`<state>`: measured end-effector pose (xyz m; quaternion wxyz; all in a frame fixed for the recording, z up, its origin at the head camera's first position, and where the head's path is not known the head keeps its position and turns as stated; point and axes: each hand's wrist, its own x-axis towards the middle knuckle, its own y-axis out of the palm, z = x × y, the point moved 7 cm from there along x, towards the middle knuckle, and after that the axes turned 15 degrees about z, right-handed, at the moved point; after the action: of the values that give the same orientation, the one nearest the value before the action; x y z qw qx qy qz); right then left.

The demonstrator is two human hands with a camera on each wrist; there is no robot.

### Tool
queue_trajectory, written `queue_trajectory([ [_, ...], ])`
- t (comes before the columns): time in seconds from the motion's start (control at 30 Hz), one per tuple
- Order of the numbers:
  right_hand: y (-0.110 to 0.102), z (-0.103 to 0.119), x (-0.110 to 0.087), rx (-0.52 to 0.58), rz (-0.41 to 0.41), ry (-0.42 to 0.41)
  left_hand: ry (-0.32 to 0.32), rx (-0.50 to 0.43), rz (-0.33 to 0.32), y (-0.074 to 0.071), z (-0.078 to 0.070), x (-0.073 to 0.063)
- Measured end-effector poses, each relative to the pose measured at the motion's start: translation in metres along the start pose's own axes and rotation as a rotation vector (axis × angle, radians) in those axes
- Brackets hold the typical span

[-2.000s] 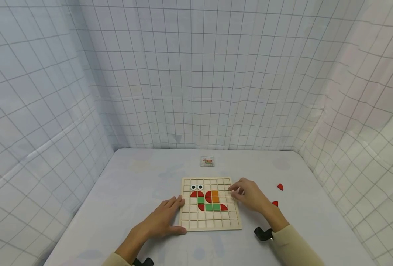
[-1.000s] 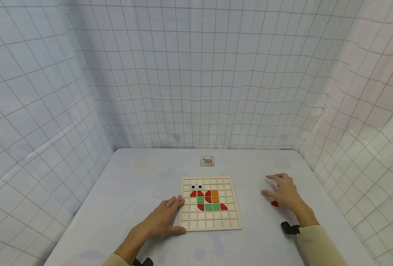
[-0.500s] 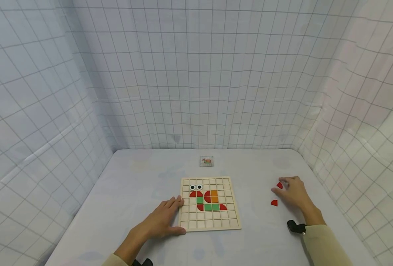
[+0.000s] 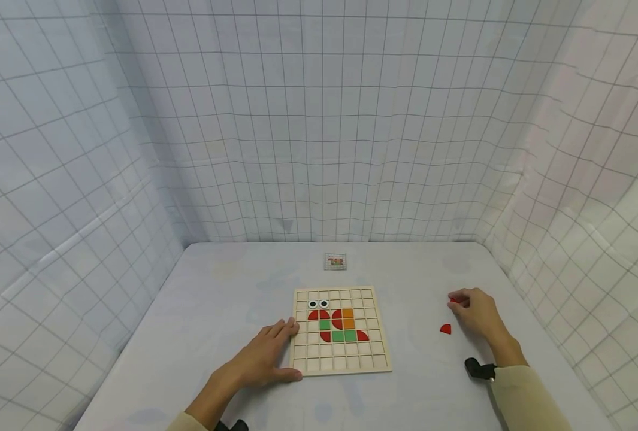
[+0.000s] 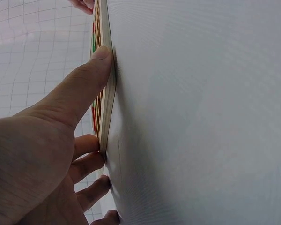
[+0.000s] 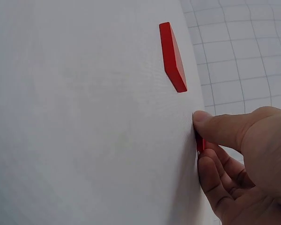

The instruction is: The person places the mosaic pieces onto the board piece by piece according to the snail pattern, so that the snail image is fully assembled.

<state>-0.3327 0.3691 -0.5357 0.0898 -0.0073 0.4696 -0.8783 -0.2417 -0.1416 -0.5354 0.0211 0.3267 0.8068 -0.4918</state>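
A pale wooden grid board [image 4: 340, 363] lies mid-table, bearing red quarter circles, green squares [image 4: 338, 336], orange squares [image 4: 348, 319] and two round eye pieces [image 4: 313, 304]. My left hand [image 4: 262, 358] rests at the board's left edge, its thumb on the near corner and its fingers spread along the side. To the right, my right hand [image 4: 477, 311] pinches a red quarter-circle piece [image 6: 200, 141] between thumb and fingers, at the tabletop. Fingers hide most of that piece. A second red quarter-circle piece [image 4: 446, 329] lies on the table just nearer than this hand.
Behind the board lies a small picture card [image 4: 335, 261] with a coloured figure on a grid. White grid-patterned curtains [image 4: 319, 120] enclose the table [image 4: 232, 281] at the back and both sides.
My right hand has gone from the board's right side to the loose red pieces, and its thumb and fingers have closed on the farther one. The left hand has stayed put.
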Motion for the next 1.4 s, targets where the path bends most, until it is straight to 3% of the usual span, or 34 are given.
queue_trajectory([
  [0.23, 0.0, 0.004, -0.002, 0.013, 0.019, 0.004, 0.052, 0.002, -0.007, -0.001, -0.004, -0.003],
  [0.8, 0.003, 0.006, 0.002, 0.008, 0.012, 0.003, 0.04, 0.015, -0.008, 0.0, -0.003, -0.002],
  [1.4, 0.013, 0.041, 0.01, 0.032, 0.049, -0.08, 0.033, 0.008, 0.0, 0.0, -0.003, -0.002],
])
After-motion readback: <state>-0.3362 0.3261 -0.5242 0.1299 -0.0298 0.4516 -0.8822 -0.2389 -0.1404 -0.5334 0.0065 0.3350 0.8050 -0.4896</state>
